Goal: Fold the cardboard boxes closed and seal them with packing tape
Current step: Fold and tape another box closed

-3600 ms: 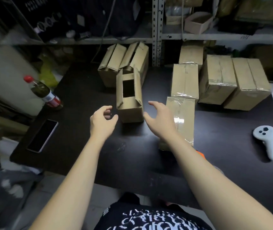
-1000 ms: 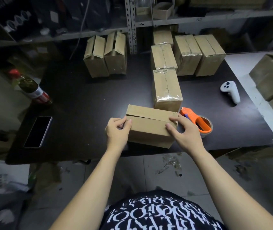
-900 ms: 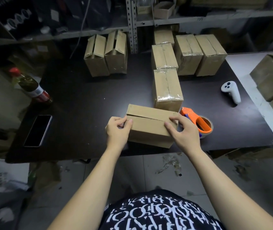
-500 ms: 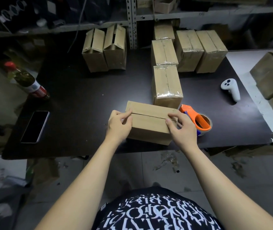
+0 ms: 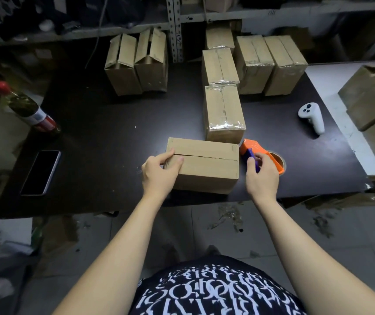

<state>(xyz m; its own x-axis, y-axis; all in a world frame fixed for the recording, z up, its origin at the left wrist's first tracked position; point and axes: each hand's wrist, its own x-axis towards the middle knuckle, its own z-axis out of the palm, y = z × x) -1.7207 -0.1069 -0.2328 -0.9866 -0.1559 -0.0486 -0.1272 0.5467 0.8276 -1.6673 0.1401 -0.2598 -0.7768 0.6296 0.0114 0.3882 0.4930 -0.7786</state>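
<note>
A brown cardboard box [image 5: 207, 164] lies on its side near the front edge of the black table [image 5: 104, 133], its two flaps folded together with a bare seam along the top. My left hand [image 5: 159, 172] presses on the box's left end, thumb and fingers pinching the flaps shut. To the right of the box, my right hand [image 5: 261, 176] closes around the purple handle of the orange tape dispenser [image 5: 261, 153], which rests on the table touching the box's right end.
A taped box [image 5: 224, 112] lies just behind the dispenser, with several more sealed boxes [image 5: 270, 62] behind it. Two open-flapped boxes [image 5: 136, 62] stand at the back left. A bottle [image 5: 26, 109], a phone [image 5: 41, 171] and a white controller [image 5: 311, 117] also sit on the table.
I pulled the open box from the middle of the table to the front edge and folded its flaps. My right hand has just left the box's right end and taken the dispenser handle.
</note>
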